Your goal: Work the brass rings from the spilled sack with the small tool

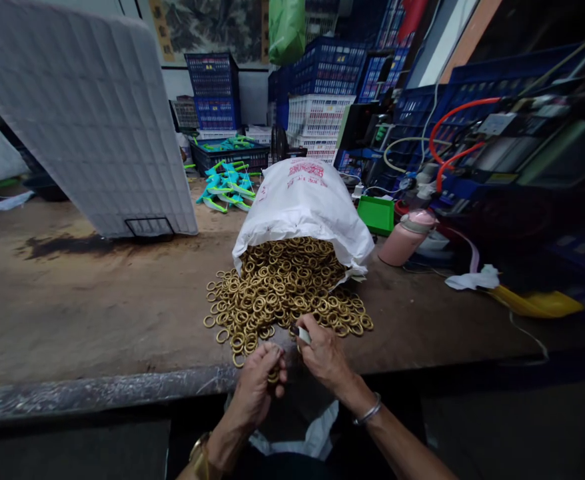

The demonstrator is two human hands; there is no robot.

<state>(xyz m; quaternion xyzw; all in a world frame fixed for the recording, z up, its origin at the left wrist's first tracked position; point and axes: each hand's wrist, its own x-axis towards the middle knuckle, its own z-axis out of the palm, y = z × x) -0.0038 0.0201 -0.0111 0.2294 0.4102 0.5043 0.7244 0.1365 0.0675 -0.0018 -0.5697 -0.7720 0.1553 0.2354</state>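
Note:
Brass-coloured rings [282, 293] spill in a heap from a white sack [297, 207] lying on its side with its mouth towards me. My left hand [260, 383] is at the table's front edge, fingers curled round at least one brass ring [273, 376]. Close beside it, my right hand [322, 350] is closed on a small tool [302, 333] with a pale side and a dark end. The tool's exact kind cannot be made out. Below both hands, a whitish plastic bag [320, 430] shows in the dark space before the table.
A large white ribbed panel [87, 127] stands upright at the left of the table [122, 313]. Teal and green plastic pieces [227, 187] lie behind the sack. To the right are a pink bottle [406, 239], a green tray [376, 215] and a machine with red hoses [442, 143].

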